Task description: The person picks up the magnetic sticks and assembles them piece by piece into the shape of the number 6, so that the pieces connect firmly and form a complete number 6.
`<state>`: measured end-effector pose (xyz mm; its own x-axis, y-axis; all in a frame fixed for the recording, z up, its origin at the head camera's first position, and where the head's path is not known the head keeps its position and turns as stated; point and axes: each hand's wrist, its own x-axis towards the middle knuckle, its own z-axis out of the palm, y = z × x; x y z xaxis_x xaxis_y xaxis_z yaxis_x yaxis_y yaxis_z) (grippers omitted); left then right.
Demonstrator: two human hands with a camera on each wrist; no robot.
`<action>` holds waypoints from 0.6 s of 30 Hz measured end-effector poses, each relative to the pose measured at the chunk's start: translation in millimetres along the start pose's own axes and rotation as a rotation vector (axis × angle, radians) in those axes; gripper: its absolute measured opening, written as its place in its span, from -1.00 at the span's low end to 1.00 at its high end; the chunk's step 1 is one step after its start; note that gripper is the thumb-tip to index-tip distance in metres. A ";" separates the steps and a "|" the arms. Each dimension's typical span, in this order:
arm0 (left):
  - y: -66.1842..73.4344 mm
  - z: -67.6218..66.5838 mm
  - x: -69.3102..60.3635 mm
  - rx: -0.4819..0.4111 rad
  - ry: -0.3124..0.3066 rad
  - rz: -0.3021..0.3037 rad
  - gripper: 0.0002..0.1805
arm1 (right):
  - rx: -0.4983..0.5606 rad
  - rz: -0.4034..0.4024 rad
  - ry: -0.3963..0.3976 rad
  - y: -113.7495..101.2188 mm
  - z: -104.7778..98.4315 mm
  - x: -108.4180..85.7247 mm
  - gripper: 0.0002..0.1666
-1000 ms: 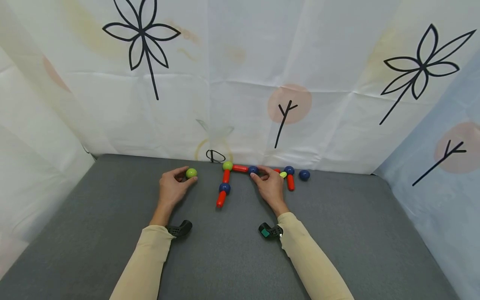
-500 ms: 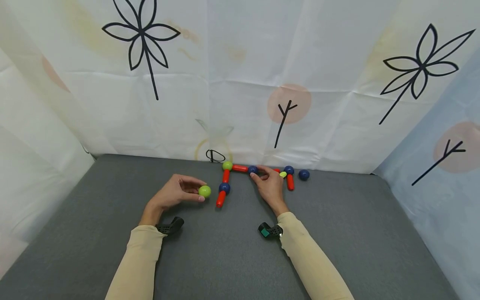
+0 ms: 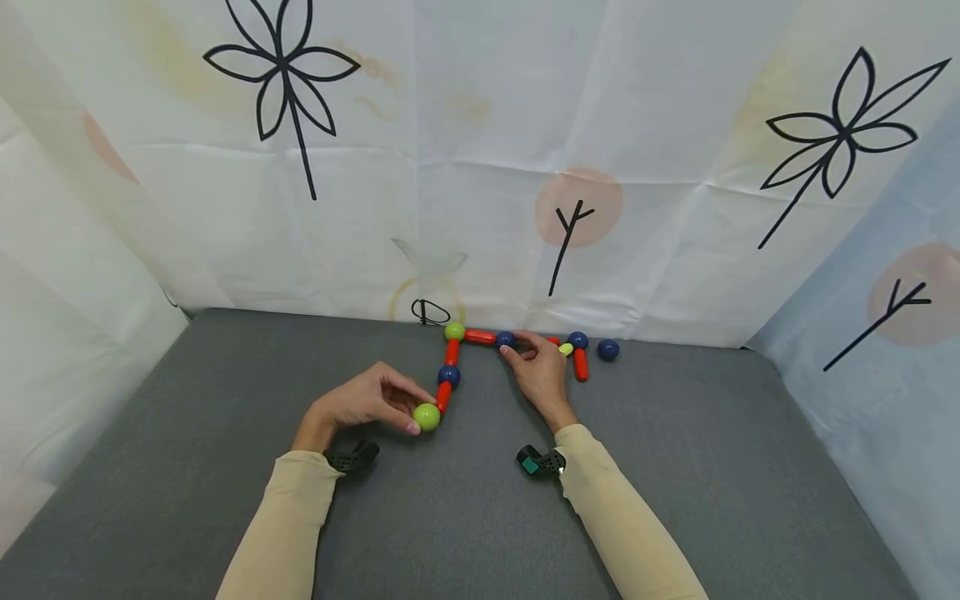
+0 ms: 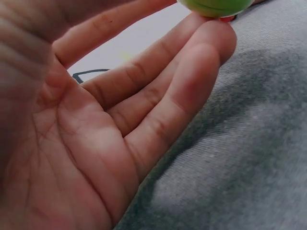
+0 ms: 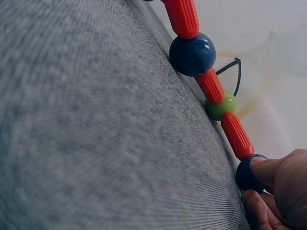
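Between thumb and fingers, my left hand (image 3: 375, 398) pinches a light green ball (image 3: 427, 417). That ball is at the near end of a red ribbed rod (image 3: 444, 395); whether they are joined I cannot tell. The rod runs from a blue ball (image 3: 448, 377), then another red rod (image 3: 452, 352) leads to a green corner ball (image 3: 454, 332). From that corner a third red rod (image 5: 237, 136) goes right to a second blue ball (image 5: 247, 173), which my right hand (image 3: 542, 373) pinches. In the left wrist view only the underside of the held green ball (image 4: 216, 5) shows.
Right of my right hand lie a blue ball (image 3: 577, 340) with a red rod (image 3: 581, 365), a yellow-green piece (image 3: 566, 349) partly hidden by the fingers, and a separate blue ball (image 3: 608, 350). A white printed cloth (image 3: 480, 233) stands behind the grey tabletop (image 3: 480, 500).
My left hand has carried the green ball right and toward me, from the far left of the rods to the near rod's end. The right hand has stayed in place.
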<state>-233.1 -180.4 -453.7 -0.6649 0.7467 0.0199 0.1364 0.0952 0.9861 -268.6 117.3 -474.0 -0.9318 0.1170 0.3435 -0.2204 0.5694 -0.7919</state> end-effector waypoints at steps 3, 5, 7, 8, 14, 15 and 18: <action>-0.3 1.5 2.0 0.015 -0.011 -0.005 -0.56 | 0.005 0.014 -0.006 -0.9 -0.2 -0.3 -0.63; 0.2 2.6 3.2 0.013 -0.020 -0.007 -0.57 | 0.006 0.018 -0.009 -1.7 -0.7 -0.8 -0.63; 0.6 3.8 4.4 0.011 -0.025 -0.010 -0.56 | 0.007 0.019 -0.009 -2.4 -0.7 -1.0 -0.62; 1.3 4.4 4.7 0.011 -0.027 -0.011 -0.56 | 0.006 0.017 -0.009 -2.7 -0.7 -1.1 -0.62; 5.0 7.2 7.0 0.027 -0.034 -0.034 -0.54 | 0.011 0.007 -0.004 -1.7 -0.2 -1.2 -0.62; 5.6 7.7 7.8 0.039 -0.036 -0.042 -0.54 | 0.011 0.004 -0.002 -1.3 -0.1 -1.2 -0.62; 7.6 9.9 10.7 0.102 -0.047 -0.056 -0.56 | 0.010 0.000 -0.002 -0.9 0.0 -1.2 -0.62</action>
<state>-231.9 -165.2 -447.7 -0.6390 0.7679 -0.0445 0.1759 0.2022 0.9634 -267.2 116.7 -473.7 -0.9324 0.1154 0.3425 -0.2232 0.5614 -0.7969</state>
